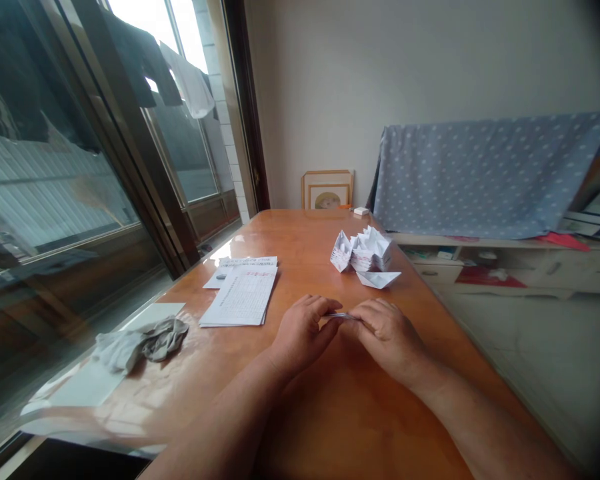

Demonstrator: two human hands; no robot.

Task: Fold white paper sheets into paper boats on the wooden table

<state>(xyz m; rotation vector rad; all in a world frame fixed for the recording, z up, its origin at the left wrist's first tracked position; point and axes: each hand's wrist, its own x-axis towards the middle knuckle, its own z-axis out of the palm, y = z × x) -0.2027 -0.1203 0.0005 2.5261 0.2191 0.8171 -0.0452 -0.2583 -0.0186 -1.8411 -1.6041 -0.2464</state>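
Note:
Between my two hands is a small piece of folded paper [341, 316], seen nearly edge-on just above the wooden table. My left hand [304, 327] pinches its left end between thumb and fingers. At the other end, the fingers of my right hand [387, 333] are closed on the same paper. Most of the paper is hidden by my fingers. Beyond my hands sit several nested folded paper boats [370, 250], white with some red marks. One single paper boat [379, 279] lies in front of that pile, closest to my right hand.
A stack of printed sheets [243, 297] lies left of my hands. Further left, grey cloths [140, 343] rest on a pale sheet [93, 383]. At the far end are a small white box [361, 211] and picture frames [329, 190]. The table's right edge borders a low cabinet [437, 272].

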